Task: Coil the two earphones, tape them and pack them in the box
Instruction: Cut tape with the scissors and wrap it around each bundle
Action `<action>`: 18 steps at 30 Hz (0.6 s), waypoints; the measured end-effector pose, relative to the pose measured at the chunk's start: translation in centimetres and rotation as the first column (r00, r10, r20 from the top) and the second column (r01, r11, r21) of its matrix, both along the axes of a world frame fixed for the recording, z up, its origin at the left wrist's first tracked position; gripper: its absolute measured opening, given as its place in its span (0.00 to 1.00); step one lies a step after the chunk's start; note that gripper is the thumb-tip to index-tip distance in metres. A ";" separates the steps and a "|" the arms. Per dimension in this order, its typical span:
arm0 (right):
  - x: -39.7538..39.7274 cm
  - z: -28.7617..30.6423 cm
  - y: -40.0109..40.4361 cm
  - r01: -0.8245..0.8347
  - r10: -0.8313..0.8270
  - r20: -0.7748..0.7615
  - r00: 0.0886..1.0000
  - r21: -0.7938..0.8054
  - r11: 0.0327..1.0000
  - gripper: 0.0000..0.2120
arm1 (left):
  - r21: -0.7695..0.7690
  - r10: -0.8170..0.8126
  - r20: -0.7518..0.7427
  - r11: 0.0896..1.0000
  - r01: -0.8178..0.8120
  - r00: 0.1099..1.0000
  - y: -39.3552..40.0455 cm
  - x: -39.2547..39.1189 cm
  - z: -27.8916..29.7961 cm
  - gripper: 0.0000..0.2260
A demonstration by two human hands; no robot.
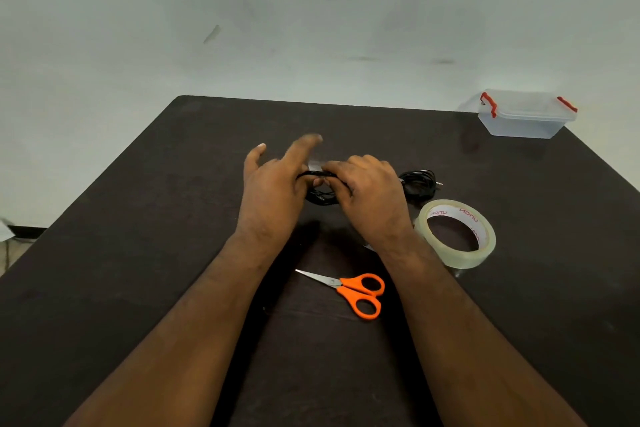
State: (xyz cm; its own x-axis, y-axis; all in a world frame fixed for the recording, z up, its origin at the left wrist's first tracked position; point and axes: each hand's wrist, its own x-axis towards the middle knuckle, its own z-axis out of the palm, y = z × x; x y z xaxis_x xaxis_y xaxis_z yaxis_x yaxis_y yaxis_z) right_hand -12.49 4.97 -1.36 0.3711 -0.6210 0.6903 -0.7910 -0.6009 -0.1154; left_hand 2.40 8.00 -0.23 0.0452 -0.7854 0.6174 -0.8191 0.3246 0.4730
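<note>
Just beyond the scissors [353, 289], the right hand [372, 199] pinches a black coil [320, 196] with curled fingers while the left hand [273, 191], fingers spread and mostly straight, seems to press a clear tape strip [315, 165] onto it. A second coil [417, 184] lies beyond the scissors to the right, past the tape roll [457, 234]; whether it is taped cannot be told. Judging by this, coiling is done and taping is underway, while packing remains, since the box [526, 116], far beyond the scissors to the right, is closed.
</note>
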 end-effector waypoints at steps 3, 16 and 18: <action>0.0 0.0 0.0 -0.002 0.002 0.012 1.000 0.004 1.000 0.08 | 0.017 0.033 0.006 0.999 -0.033 0.999 0.5 -0.3 0.4 0.28; 0.0 -0.2 0.1 -0.001 0.000 0.030 1.000 0.018 1.000 0.09 | 0.071 0.081 0.254 0.992 -0.102 0.964 -0.1 0.1 -0.1 0.08; 0.1 -0.2 0.2 -0.010 0.010 0.037 0.999 0.015 1.000 0.10 | 0.104 0.099 0.168 0.988 -0.118 0.981 -0.4 0.0 -0.4 0.07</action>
